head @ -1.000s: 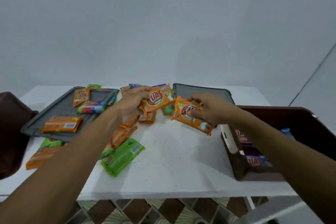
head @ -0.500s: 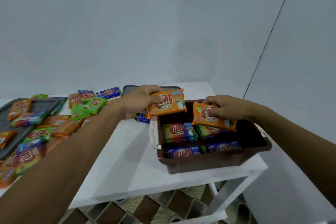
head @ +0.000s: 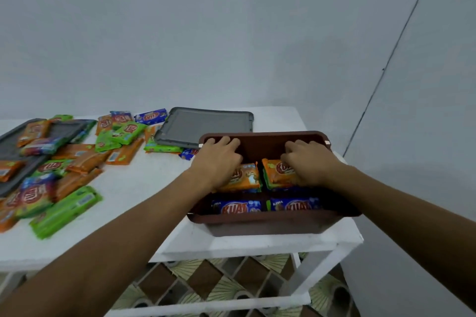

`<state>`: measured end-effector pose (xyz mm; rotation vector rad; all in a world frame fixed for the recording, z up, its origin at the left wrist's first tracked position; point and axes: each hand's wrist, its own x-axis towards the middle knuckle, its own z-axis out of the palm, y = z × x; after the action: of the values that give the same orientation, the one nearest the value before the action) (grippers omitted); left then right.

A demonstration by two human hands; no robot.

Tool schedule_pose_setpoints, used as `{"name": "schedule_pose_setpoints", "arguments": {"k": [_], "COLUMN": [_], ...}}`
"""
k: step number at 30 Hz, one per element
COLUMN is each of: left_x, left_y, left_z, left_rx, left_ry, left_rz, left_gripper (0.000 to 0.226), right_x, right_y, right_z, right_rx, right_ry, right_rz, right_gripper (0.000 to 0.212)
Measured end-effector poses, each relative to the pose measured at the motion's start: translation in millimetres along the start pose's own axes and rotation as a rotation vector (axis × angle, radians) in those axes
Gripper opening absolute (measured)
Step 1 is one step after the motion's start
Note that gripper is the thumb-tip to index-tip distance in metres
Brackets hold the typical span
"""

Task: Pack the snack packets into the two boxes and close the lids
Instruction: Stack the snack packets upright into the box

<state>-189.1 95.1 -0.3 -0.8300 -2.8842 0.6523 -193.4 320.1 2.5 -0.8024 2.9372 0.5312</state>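
Both hands are now lowering into the brown box (head: pixel 262 224), whereas half a second ago they were holding their packets above its rim.

From the head camera, the left hand (head: pixel 219 159) is lying over the left orange packet (head: pixel 247 177), its fingers curling down over the packet's far edge and clamping it; the thumb is hidden. The right hand (head: pixel 309 165) is doing the same with the right orange packet (head: pixel 275 171), fingers bent round its far side. Both orange packets are sitting side by side in the rear half of the box, resting on other packets whose green and blue edges are showing beneath them. In the front half, two blue packets (head: pixel 237 207) are lying side by side against the near wall.

The box is standing at the right end of the white table (head: pixel 154 180). A grey lid (head: pixel 206 125) is lying flat just behind the box, on the left side. Further left, loose packets (head: pixel 77 159) in orange, green and blue are spreading across the tabletop, some of them lying on a second grey lid (head: pixel 64 128) at the left edge. A green packet (head: pixel 64 211) is lying nearest the table's front edge. Below the table, a patterned tiled floor (head: pixel 206 280) is showing.
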Motion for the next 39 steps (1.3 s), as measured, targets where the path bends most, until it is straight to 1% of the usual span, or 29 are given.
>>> {"name": "schedule_pose_setpoints", "arguments": {"k": [1,3,5,6,8,12,14,18,20,26,28,30,32,33,36,37,39], "left_x": [0.5,4.1,10.8,13.4,16.3,16.4,16.7,18.4,18.3,14.6,11.1,8.6,5.2,4.6,0.6,-2.5,-9.3], "left_y": [-1.6,0.0,3.6,4.4,3.0,0.6,1.4,1.8,2.2,0.7,-0.5,-3.1,-10.2,-14.2,-42.0,-56.3,-82.9], "left_z": [-0.4,-1.8,-2.5,-2.0,-0.1,3.4,4.8,7.8,8.6,8.2,7.1,3.8,0.0,-1.7,2.9,8.6,21.6], "left_rx": [-0.050,-0.166,-0.199,-0.195,-0.185,-0.190,-0.184,-0.151,-0.154,-0.165,-0.187,-0.273,-0.422,-0.485,-0.573,-0.582,-0.604], "left_ry": [-0.001,-0.071,-0.148,-0.167,-0.147,-0.104,-0.100,-0.125,-0.143,-0.142,-0.131,-0.049,0.121,0.218,0.446,0.487,0.509], "left_rz": [0.032,0.095,0.135,0.135,0.108,0.086,0.091,0.088,0.071,0.076,0.064,0.045,0.006,-0.017,-0.093,-0.130,-0.208], "left_gripper": [0.036,0.045,0.062,0.068,0.066,0.059,0.062,0.075,0.078,0.076,0.071,0.052,0.032,0.026,0.016,0.014,0.012], "right_x": [-0.5,0.4,4.3,6.9,11.2,13.4,12.9,12.1,12.0,9.6,8.3,8.2,10.1,9.2,15.9,22.5,35.8], "right_y": [1.0,2.0,1.2,0.7,1.0,2.3,0.8,0.7,0.7,-0.1,-0.4,-0.1,-1.0,-0.8,-4.9,-9.2,-17.3], "right_z": [1.0,3.3,5.7,7.6,10.1,12.0,13.5,12.3,12.1,9.5,8.2,7.3,5.5,4.4,-5.6,-10.4,-20.3], "right_rx": [0.053,0.127,0.136,0.130,0.124,0.148,0.151,0.146,0.139,0.128,0.143,0.165,0.207,0.248,0.363,0.386,0.427], "right_ry": [-0.012,-0.028,-0.031,-0.029,-0.014,0.011,0.014,0.017,0.010,-0.014,-0.006,0.042,0.118,0.158,0.292,0.338,0.415], "right_rz": [0.011,0.011,0.007,0.012,0.026,0.047,0.051,0.053,0.055,0.051,0.050,0.049,0.036,0.037,0.031,0.020,0.005], "right_gripper": [0.051,0.058,0.069,0.072,0.073,0.066,0.064,0.063,0.063,0.068,0.069,0.063,0.048,0.039,0.020,0.018,0.015]}}
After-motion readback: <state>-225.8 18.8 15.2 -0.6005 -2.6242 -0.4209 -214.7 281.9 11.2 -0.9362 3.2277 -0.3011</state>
